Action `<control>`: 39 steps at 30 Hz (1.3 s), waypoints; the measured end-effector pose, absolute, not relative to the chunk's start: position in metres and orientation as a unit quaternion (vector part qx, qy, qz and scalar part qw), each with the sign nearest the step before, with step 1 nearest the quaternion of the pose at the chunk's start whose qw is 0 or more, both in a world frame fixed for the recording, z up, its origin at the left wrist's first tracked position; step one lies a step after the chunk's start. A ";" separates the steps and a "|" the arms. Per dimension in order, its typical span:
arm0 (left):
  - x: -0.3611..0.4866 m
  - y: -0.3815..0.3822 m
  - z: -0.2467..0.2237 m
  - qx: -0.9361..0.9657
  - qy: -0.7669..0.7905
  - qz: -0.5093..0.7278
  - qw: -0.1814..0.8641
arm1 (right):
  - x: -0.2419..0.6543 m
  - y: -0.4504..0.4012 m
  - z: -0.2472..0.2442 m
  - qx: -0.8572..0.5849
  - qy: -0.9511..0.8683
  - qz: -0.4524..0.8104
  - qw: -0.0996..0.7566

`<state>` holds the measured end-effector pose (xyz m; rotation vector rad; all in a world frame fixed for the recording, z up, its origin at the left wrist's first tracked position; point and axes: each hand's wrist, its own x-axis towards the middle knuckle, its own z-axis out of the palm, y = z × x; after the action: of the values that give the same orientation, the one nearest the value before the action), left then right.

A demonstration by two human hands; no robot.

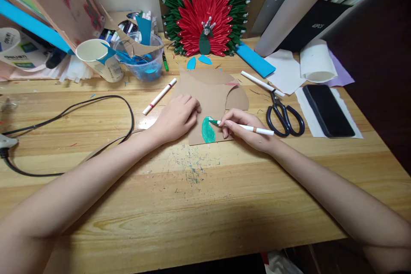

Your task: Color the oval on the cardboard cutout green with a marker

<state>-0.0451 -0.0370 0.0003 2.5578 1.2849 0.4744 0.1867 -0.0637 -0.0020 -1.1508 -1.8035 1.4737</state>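
Observation:
My right hand point(244, 127) pinches a white marker pen point(257, 129) with a brown band. The pen's green tip touches a rounded, bird-like shape point(208, 132), mostly coloured green with pale patches near its upper right edge. That shape lies on a sheet of brown cardboard point(205, 87) close to its near edge. My left hand point(180, 115) rests on the cardboard's left side, fingers curled in a loose fist, with no object seen in it. A second, curved cardboard piece point(238, 96) lies at the right of the sheet.
Black-handled scissors point(284, 115), a phone point(330, 110) and a pen cap or marker point(261, 83) lie right. Another white marker point(159, 96) and a black cable point(96, 100) lie left. Behind stand a paper cup point(99, 60), a plastic tub point(149, 70) of scraps and a red-green peacock decoration point(205, 13).

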 end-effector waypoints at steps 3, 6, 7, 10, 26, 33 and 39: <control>-0.045 -0.037 0.000 0.875 0.440 0.163 0.120 | 0.186 -0.064 -0.001 -0.425 -0.669 0.547 0.269; -0.045 -0.037 -0.001 0.875 0.440 0.162 0.120 | 0.187 -0.064 -0.001 -0.428 -0.673 0.541 0.267; -0.045 -0.037 -0.001 0.875 0.440 0.162 0.120 | 0.187 -0.064 -0.002 -0.428 -0.673 0.540 0.267; -0.045 -0.037 -0.001 0.875 0.440 0.164 0.120 | 0.187 -0.064 -0.003 -0.428 -0.672 0.541 0.268; -0.046 -0.037 0.000 0.877 0.438 0.164 0.113 | 0.186 -0.064 -0.001 -0.420 -0.668 0.550 0.273; -0.046 -0.037 0.000 0.877 0.439 0.162 0.110 | 0.186 -0.064 0.000 -0.419 -0.673 0.545 0.271; -0.046 -0.037 0.001 0.878 0.437 0.161 0.112 | 0.186 -0.064 -0.001 -0.423 -0.670 0.547 0.270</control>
<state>-0.0458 -0.0373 0.0009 2.5763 1.2829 0.4729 0.1862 -0.0638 -0.0008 -1.1397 -1.8052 1.4751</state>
